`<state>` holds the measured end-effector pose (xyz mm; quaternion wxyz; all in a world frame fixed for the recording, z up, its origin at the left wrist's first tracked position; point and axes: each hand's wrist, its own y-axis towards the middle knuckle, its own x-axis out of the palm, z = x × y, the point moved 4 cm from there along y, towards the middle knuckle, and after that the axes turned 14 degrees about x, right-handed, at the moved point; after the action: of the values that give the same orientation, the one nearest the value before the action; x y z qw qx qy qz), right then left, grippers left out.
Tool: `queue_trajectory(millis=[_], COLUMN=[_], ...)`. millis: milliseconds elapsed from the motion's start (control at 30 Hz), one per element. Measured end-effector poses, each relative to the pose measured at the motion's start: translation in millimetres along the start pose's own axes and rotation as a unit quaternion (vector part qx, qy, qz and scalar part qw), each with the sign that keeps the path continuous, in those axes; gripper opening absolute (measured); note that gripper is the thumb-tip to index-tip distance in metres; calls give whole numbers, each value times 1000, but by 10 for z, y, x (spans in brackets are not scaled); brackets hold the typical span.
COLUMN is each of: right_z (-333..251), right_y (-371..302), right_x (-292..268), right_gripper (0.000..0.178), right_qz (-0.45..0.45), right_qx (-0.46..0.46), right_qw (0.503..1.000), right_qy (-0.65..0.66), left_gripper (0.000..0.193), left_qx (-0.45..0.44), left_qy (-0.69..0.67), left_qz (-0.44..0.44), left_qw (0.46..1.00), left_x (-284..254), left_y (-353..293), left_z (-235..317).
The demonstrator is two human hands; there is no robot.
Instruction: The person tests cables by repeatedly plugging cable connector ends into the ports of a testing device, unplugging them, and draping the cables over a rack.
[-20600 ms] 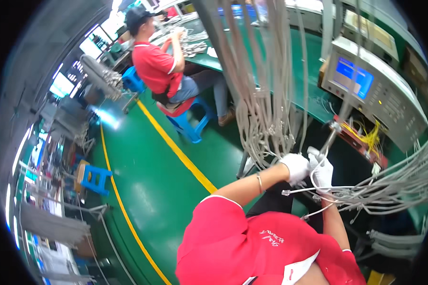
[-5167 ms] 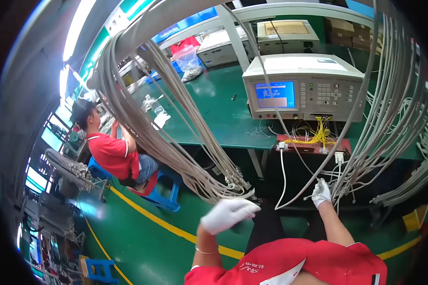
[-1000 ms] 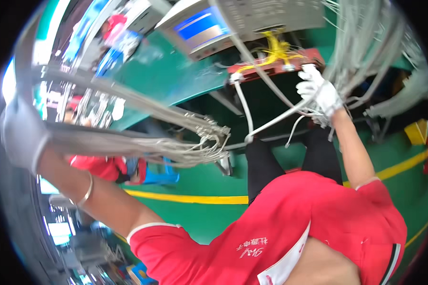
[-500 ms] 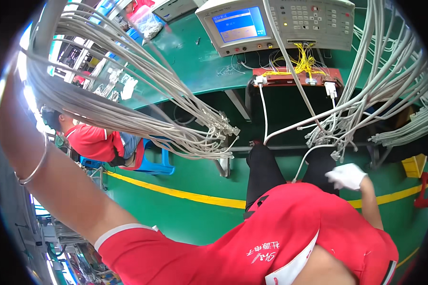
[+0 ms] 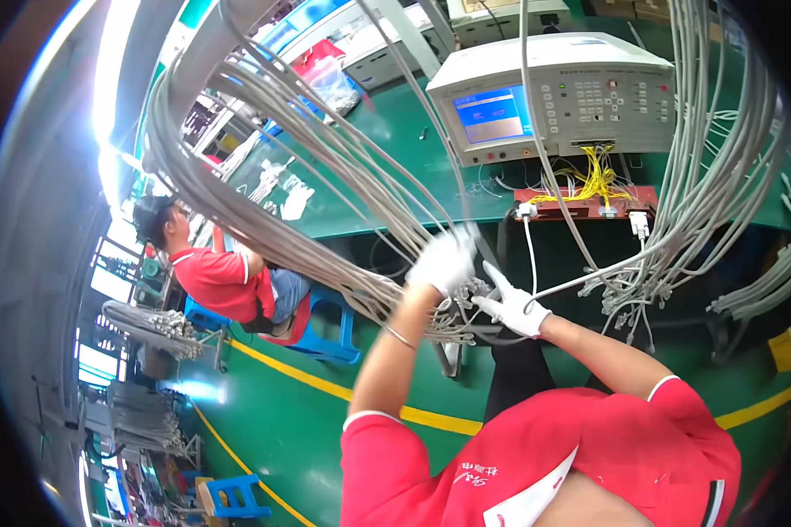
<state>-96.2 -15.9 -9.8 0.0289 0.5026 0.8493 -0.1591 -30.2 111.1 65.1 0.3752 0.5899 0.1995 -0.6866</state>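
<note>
My left hand (image 5: 446, 262), in a white glove, is at the lower end of the left bundle of grey cables (image 5: 281, 235). Motion smears its fingers, so whether they grip a cable cannot be told. Just to its right, my white-gloved right hand (image 5: 514, 307) reaches left with thumb and forefinger spread apart. Its fingertips are beside the clear plugs (image 5: 457, 323) on the cable ends. One white cable (image 5: 531, 250) drops from a connector on the red fixture (image 5: 571, 205) and passes at the right hand's wrist side.
A beige tester (image 5: 554, 101) with a blue screen stands on the green bench (image 5: 378, 132), yellow wires (image 5: 599, 180) joining it to the fixture. Another cable bundle (image 5: 685, 202) hangs at right. At left a co-worker in red (image 5: 220, 281) sits on a blue stool (image 5: 330, 329).
My left hand has come down from the upper left to the bundle's plug ends. My right hand has moved from near my lap up and left to the same place. The view has shifted.
</note>
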Motion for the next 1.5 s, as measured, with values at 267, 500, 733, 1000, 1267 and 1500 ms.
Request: queue_trajectory(millis=[267, 500, 733, 1000, 1267, 1500], right_z=[24, 506, 1601, 1670, 55, 87], right_y=[-142, -180, -187, -76, -394, -915], right_x=[-264, -412, -687, -1006, -1222, -1975], right_gripper=[22, 28, 21, 22, 63, 24], right_qz=[103, 53, 36, 96, 333, 605], right_qx=[-233, 181, 269, 257, -65, -191], right_qw=[922, 982, 936, 962, 938, 736], right_qy=[-293, -15, 226, -7, -70, -239], left_gripper=[29, 36, 46, 40, 56, 23], left_qx=[-168, -200, -408, -323, -252, -257], left_qy=[-564, -125, -530, -867, -522, -680], left_qz=[-23, 95, 4, 83, 213, 310], left_qw=[808, 967, 743, 371, 787, 613], left_x=[1319, 1441, 1911, 2473, 1376, 1153], left_y=[-563, -1143, -962, -1012, -107, 327], left_z=[480, -36, 584, 633, 455, 74])
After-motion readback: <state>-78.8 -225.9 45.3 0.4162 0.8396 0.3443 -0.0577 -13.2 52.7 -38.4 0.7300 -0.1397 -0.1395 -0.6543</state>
